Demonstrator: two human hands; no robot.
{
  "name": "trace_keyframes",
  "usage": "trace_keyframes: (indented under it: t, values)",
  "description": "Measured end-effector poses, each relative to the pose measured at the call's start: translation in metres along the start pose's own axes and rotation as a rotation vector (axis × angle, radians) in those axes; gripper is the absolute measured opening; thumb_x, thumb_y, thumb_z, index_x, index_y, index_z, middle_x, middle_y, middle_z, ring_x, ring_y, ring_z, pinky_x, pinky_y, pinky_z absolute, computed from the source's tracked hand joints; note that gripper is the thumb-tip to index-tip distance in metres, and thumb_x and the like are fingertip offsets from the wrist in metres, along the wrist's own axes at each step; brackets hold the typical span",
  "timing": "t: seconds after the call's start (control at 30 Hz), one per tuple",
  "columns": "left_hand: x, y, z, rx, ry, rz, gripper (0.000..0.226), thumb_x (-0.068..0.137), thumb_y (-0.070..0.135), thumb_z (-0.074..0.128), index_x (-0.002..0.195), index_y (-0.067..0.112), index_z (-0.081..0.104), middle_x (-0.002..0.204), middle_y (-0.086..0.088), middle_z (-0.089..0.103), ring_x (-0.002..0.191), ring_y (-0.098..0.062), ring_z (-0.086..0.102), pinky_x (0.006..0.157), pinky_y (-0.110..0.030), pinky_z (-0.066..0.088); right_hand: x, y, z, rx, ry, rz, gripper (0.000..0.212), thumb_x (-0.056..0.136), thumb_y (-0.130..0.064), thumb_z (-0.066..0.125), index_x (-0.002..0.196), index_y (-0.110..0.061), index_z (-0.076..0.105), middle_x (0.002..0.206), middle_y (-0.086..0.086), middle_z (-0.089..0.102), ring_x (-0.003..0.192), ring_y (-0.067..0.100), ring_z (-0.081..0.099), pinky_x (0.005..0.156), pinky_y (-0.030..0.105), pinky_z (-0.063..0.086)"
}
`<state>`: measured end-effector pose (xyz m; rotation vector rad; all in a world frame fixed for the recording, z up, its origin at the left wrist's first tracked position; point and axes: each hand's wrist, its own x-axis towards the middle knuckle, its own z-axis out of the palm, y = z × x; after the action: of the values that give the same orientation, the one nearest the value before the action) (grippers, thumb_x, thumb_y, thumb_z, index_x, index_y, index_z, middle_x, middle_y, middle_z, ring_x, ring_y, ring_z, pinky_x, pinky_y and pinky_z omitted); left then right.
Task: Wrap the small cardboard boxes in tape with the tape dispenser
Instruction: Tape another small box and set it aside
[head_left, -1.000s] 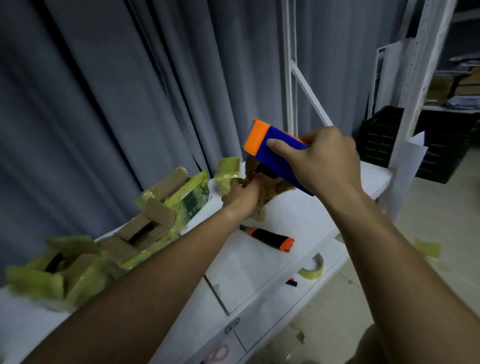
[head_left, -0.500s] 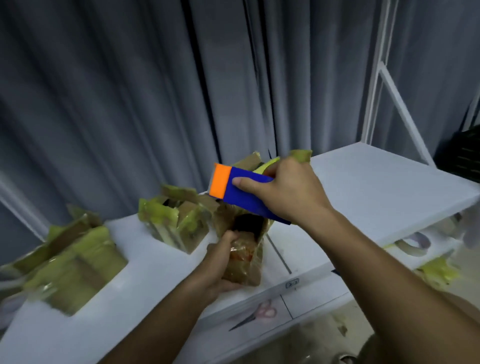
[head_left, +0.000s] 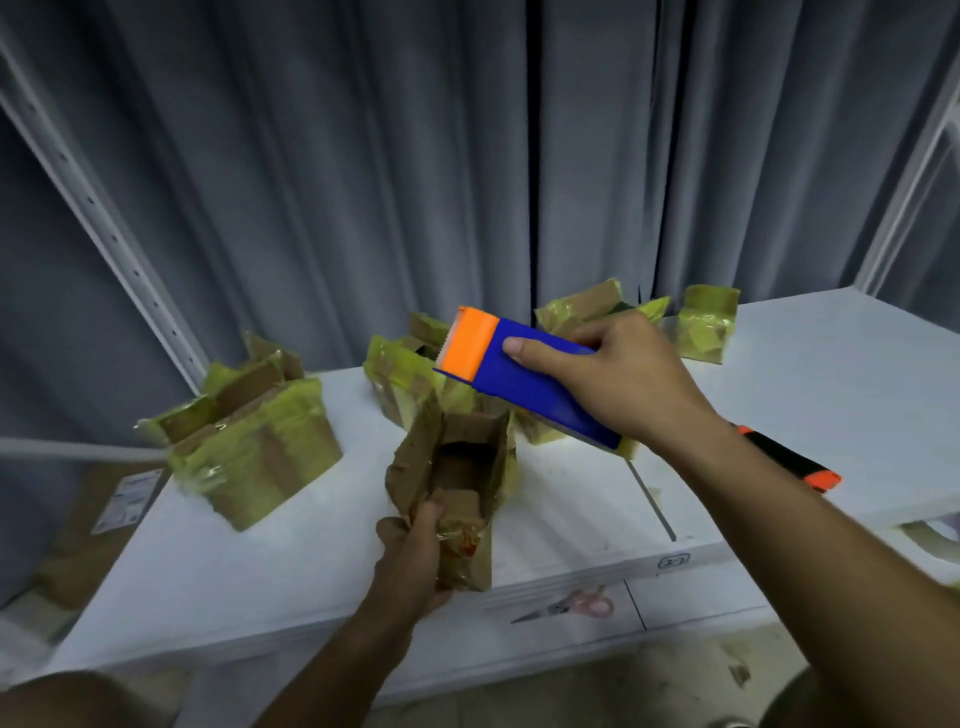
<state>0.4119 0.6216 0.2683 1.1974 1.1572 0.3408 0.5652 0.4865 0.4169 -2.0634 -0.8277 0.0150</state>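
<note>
Since half a second ago, the right hand (head_left: 621, 376) has lifted the tape dispenser (head_left: 519, 379) a little higher and further from the box, so a clear gap now shows between the dispenser's orange cutter end and the box top; the view has also swung, bringing more wrapped boxes into sight.

That right hand wraps around the blue body of the dispenser, forefinger stretched along its top face, the orange end pointing away to the left of the knuckles. Below and nearer the body, the left hand (head_left: 415, 556) grips the small cardboard box (head_left: 457, 488) by its lower near corner, thumb on the front face, holding it upright on the white shelf (head_left: 260, 561) with its crumpled top flaps standing open. Whether a strip of tape runs from the dispenser to the box cannot be told.

Beyond the right hand lie already-wrapped boxes (head_left: 254, 447) in yellowish tape, some to the far left of the left hand. Scissors (head_left: 571, 607) rest on the lower ledge just right of the left wrist, and a black-and-orange tool (head_left: 789, 460) lies under the right forearm.

The likely trouble: the flaps are open and soft, so pressing the dispenser down could crush them inward or tip the box, since it is held only low down. Loose tape could also fold onto itself.
</note>
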Motion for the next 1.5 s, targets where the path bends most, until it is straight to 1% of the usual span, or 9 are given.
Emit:
trace_keyframes:
  t: [0.2,0.4,0.6,0.8,0.87,0.93,1.0,1.17,1.5]
  values:
    - [0.025,0.02,0.0,-0.029,0.035,-0.007,0.047,0.092,0.053,0.053,0.121,0.022,0.032,0.121,-0.011,0.046,0.103,-0.027,0.054,0.087,-0.051,0.056,0.019,0.007,0.013,0.028,-0.01,0.039,0.058,0.079,-0.072,0.067,0.078,-0.015,0.075,0.068,0.001,0.07,0.063,0.014,0.066,0.053,0.023,0.04]
    - [0.039,0.019,-0.009,0.074,0.085,0.004,0.048,0.095,0.056,0.046,0.123,0.02,0.03,0.103,-0.007,0.047,0.102,-0.032,0.053,0.092,-0.053,0.052,0.035,0.018,0.018,0.015,0.021,0.066,0.071,0.075,-0.076,0.067,0.081,-0.006,0.076,0.071,0.012,0.072,0.068,0.025,0.07,0.06,0.042,0.053]
    - [0.032,-0.008,-0.022,0.443,0.146,0.138,0.081,0.092,0.065,0.04,0.151,0.014,0.02,0.146,-0.016,0.037,0.13,-0.034,0.042,0.107,-0.044,0.033,0.037,0.028,0.024,-0.028,0.004,0.058,0.07,0.077,-0.073,0.067,0.079,-0.004,0.075,0.067,0.013,0.07,0.066,0.027,0.068,0.055,0.032,0.042]
    - [0.013,-0.013,-0.027,0.158,0.096,0.619,0.083,0.067,0.057,0.057,0.141,0.028,0.031,0.141,0.006,0.043,0.131,-0.013,0.043,0.109,-0.041,0.041,0.036,0.034,0.033,-0.071,-0.04,0.068,0.061,0.078,-0.072,0.066,0.081,-0.013,0.078,0.071,0.006,0.072,0.066,0.018,0.067,0.058,0.032,0.047]
    - [0.004,-0.012,-0.021,0.172,0.104,0.726,0.093,0.07,0.052,0.066,0.148,0.026,0.024,0.146,0.014,0.036,0.135,0.003,0.034,0.112,-0.026,0.037,0.035,0.033,0.036,-0.067,-0.055,0.08,0.056,0.08,-0.071,0.067,0.078,-0.015,0.077,0.07,0.004,0.071,0.065,0.016,0.066,0.057,0.03,0.045]
    - [-0.001,-0.009,-0.012,0.187,0.111,0.798,0.099,0.071,0.034,0.084,0.149,0.024,0.023,0.138,0.027,0.033,0.125,0.023,0.03,0.094,-0.001,0.036,0.035,0.03,0.041,-0.057,-0.069,0.09,0.052,0.08,-0.069,0.068,0.072,-0.018,0.073,0.065,0.001,0.069,0.063,0.014,0.065,0.053,0.025,0.041]
    - [-0.002,-0.006,-0.003,0.229,0.108,0.847,0.112,0.061,0.036,0.091,0.148,0.027,0.021,0.134,0.037,0.026,0.122,0.027,0.028,0.086,0.008,0.031,0.035,0.028,0.046,-0.048,-0.072,0.096,0.052,0.08,-0.069,0.068,0.067,-0.018,0.07,0.063,0.0,0.067,0.062,0.014,0.065,0.054,0.025,0.041]
    - [0.003,-0.003,0.011,0.25,0.131,0.889,0.122,0.047,0.062,0.09,0.145,0.036,0.022,0.146,0.018,0.039,0.132,-0.008,0.044,0.098,-0.036,0.052,0.037,0.024,0.058,0.039,-0.075,0.116,0.055,0.081,-0.069,0.066,0.079,-0.014,0.074,0.07,0.002,0.071,0.066,0.014,0.068,0.057,0.023,0.045]
    - [0.017,-0.006,0.021,0.28,0.203,0.921,0.095,0.063,0.056,0.086,0.139,0.036,0.033,0.14,0.019,0.045,0.127,-0.005,0.048,0.094,-0.038,0.055,0.036,0.02,0.075,0.19,-0.174,0.18,0.051,0.08,-0.068,0.068,0.083,-0.018,0.075,0.068,-0.007,0.073,0.06,0.006,0.07,0.055,0.018,0.048]
